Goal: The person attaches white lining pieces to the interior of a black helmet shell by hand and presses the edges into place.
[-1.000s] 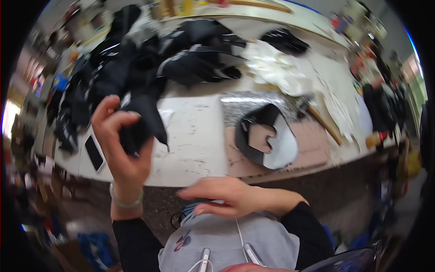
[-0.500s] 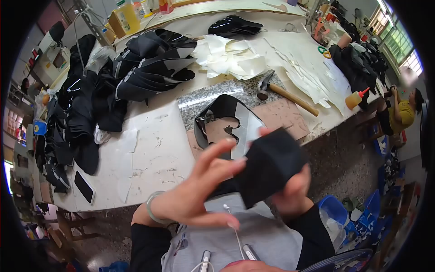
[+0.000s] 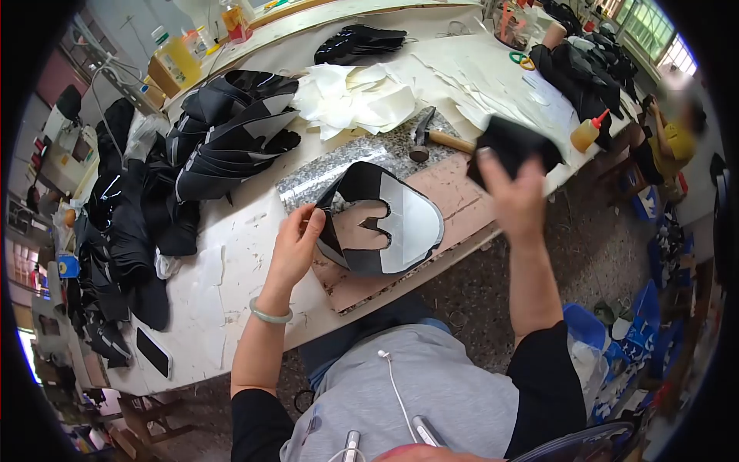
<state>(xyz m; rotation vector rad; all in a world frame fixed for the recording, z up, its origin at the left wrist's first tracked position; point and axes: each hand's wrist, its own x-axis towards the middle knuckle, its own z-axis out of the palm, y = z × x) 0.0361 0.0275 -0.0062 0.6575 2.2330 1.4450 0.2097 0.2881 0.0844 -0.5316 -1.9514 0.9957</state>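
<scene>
My left hand, with a pale bangle at the wrist, has its thumb and fingers pressed together on the left edge of a curved black and grey shoe upper. The upper lies on a pinkish board beside a speckled stone slab. At the right, my right hand is blurred and holds a folded black piece above the table edge. That piece covers the end of the wooden handle of a hammer, whose head rests on the slab.
Stacked black uppers, white pieces and a dark bundle lie along the back. More black pieces and a phone are left. A glue bottle stands right; a person in yellow sits beyond.
The black piece has moved from in front of my body to the right in my right hand. My left hand has left it and moved left to the upper's edge.
</scene>
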